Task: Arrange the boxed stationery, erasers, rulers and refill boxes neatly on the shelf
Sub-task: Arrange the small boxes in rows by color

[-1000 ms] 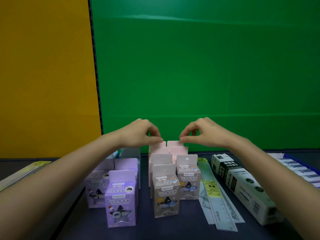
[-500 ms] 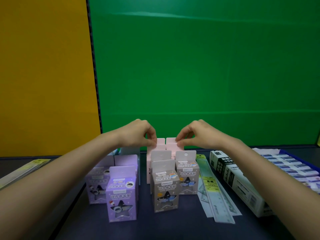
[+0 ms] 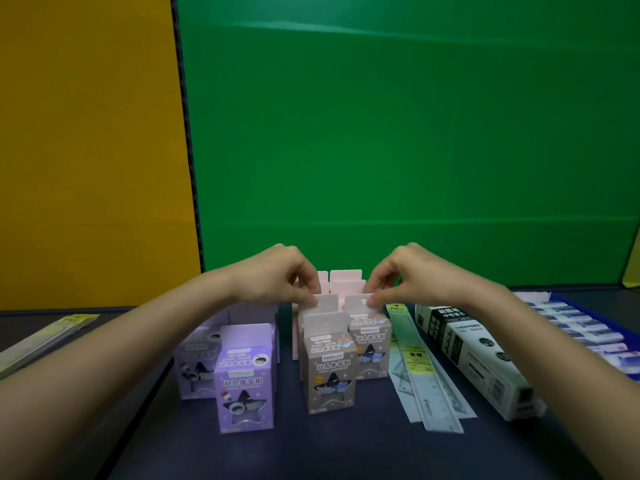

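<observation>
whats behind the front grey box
A pale hang tab, pinched by the left hand, stands right behind the front grey box; pink boxes sit farther back. That tab's box body is hidden.

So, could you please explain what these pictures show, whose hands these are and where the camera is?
There is no machine here: a person works with bare hands, and the one camera sits on their head, looking forward and down. On the dark shelf stand purple boxes, grey boxes and pink boxes; to the right lie rulers, a long white box and a row of erasers. The left hand pinches the left tab and the right hand the right tab of two boxes side by side behind the front grey box.
</observation>
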